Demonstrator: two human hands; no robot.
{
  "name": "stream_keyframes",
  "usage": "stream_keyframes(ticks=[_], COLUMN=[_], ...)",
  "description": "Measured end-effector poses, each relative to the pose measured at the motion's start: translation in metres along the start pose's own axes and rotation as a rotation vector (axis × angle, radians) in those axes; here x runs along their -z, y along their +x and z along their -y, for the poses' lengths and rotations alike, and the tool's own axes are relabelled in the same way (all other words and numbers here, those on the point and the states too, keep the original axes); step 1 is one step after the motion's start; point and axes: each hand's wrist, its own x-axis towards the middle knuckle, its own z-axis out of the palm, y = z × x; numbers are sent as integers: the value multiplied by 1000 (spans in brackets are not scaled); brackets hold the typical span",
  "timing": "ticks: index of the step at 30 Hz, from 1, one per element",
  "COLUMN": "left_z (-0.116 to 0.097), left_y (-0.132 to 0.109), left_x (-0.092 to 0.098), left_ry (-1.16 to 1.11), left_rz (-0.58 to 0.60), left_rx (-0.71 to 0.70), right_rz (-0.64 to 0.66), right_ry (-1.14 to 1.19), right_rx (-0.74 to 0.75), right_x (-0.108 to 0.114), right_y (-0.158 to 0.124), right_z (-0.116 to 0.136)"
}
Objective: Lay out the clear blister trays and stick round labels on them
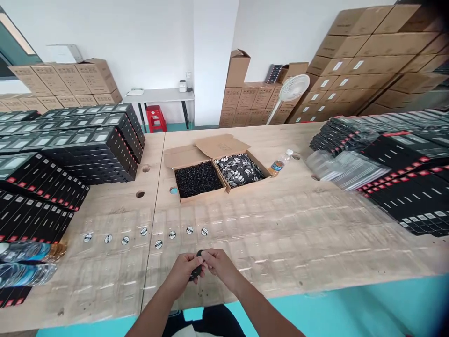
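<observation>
My left hand (184, 272) is closed around a small black object (195, 272) whose exact kind I cannot make out. My right hand (218, 265) is pinched at its upper end, fingertips against the left hand's; whatever lies between them is hidden. Both hands are over the near edge of the wooden table (280, 215). Beyond them, clear flat plastic sleeves (242, 229) lie in rows. Several carry a round black-and-white sticker, such as the sticker (204, 231) just past my hands and the sticker (159, 244) to their left.
Mid-table sits an open cardboard box with small black pieces (199, 179) beside one with black-and-white patterned packets (240, 170). A bottle (281, 162) stands to their right. Black boxes are stacked left (87, 154) and right (403, 182). Water bottles (26, 275) lie at left.
</observation>
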Motion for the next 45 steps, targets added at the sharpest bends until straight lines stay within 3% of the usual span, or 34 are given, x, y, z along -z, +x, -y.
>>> stream_keyframes(ticks=[7, 10, 14, 19, 22, 25, 29, 33, 36, 39, 42, 45], left_z=[-8, -8, -6, -4, -6, -8, -7, 2, 10, 18, 25, 32], left_y=[-4, -1, 3, 12, 16, 14, 9, 16, 33, 56, 73, 78], left_x=[-2, 3, 7, -1, -8, -11, -9, -14, -34, -73, -119, -152], left_ry=[-209, -258, -190, -65, -37, -72, -148, -125, -93, -106, -110, -122], left_rz=[115, 103, 91, 46, 70, 116, 206, 133, -20, -129, -144, -152], left_rx=[29, 19, 8, -5, 13, 59, 108, 54, -8, -25, -14, -1], right_rz=[-341, -404, -333, -89, -159, -335, -517, -499, -398, -207, 32, 54], right_ry=[-308, -424, -449, -141, -205, -400, -586, -697, -681, -512, -174, -82], right_rx=[-3, -1, 1, 70, 67, -12, -82, -119, -80, -15, 61, 34], right_x=[49, 60, 47, 11, 5, 26, 77, 115, 128, 137, 148, 164], right_y=[23, 22, 6, -6, -4, 1, 8, 14, 13, 2, -12, -21], right_z=[-5, -5, -5, -1, -1, -2, -2, -7, -15, -21, -22, -22])
